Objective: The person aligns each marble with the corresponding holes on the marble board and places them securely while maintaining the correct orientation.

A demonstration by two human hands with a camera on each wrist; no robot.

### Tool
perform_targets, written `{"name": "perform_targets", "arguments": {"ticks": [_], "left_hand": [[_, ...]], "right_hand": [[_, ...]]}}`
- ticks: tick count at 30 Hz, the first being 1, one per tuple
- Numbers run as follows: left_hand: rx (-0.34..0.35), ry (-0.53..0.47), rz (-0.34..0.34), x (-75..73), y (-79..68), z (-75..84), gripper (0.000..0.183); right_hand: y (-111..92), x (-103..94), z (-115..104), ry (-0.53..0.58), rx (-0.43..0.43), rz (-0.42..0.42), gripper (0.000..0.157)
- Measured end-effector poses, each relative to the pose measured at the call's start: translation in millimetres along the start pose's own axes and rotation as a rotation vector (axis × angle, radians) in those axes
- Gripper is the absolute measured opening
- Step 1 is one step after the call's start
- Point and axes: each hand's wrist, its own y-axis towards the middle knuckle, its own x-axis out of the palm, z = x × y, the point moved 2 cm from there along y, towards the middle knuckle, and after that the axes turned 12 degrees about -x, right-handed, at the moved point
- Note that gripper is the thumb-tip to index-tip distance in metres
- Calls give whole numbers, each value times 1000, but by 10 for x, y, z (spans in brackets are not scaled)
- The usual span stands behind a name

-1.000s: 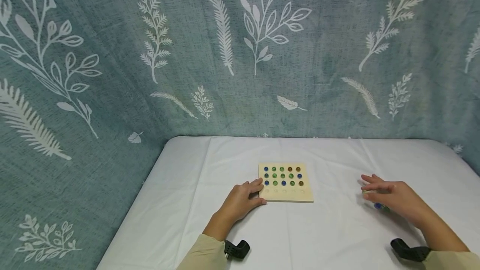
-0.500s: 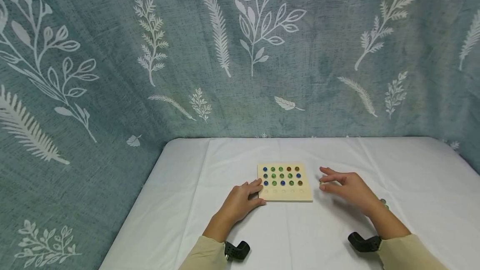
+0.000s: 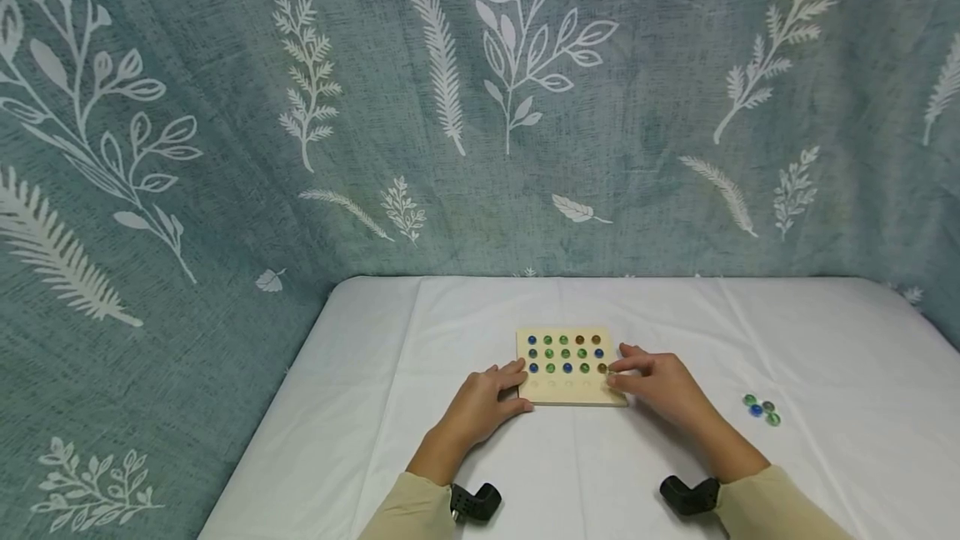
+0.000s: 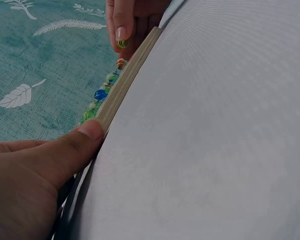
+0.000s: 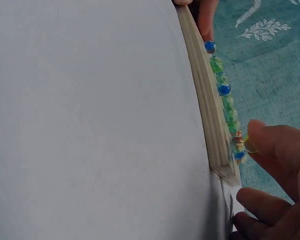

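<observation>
A pale wooden board with round hollows lies on the white cloth, three rows of blue, green and brown glass marbles in it and its front row bare. My left hand grips the board's near left corner, thumb at the front edge and fingers on the left side. Over the board's right edge, my right hand pinches a yellowish-green marble between thumb and index finger. In the left wrist view that marble hangs just above the board, beyond the seated ones.
Several loose marbles, green, blue and one dull grey-brown, lie on the cloth right of my right hand. A teal leaf-patterned curtain stands behind the table and down its left side.
My right hand has moved left from the loose marbles to the board's right edge, carrying a marble. The loose marbles have come fully into view. My left hand has stayed at the board.
</observation>
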Motion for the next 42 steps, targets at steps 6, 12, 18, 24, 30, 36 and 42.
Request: {"name": "perform_targets", "arguments": {"ticks": [6,12,18,24,30,36,42], "left_hand": [[-2,1,-3,2,6,0,53],[-8,2,-2,1,6,-13,52],[-13,2,-3,4,8,-23,53],[-12,4,1,8,4,-18,53],[2,3,4,0,6,-6,52],[-10,-31,-16,-4,20,-17,53],[-13,-20,-13,-2,11,-14,53]], "right_hand": [[6,69,17,-1,14,3,28],[-5,94,-2,-21,0,-7,28],[-27,100,-32,-32,-23,-26,29],[-32,102,-35,-21,-29,-38,30],[-28,107,-42,-30,-10,-37,30],[-28,105,-36,-21,2,-45,30],[-40,88,-38,-22,-8,-46,33]]}}
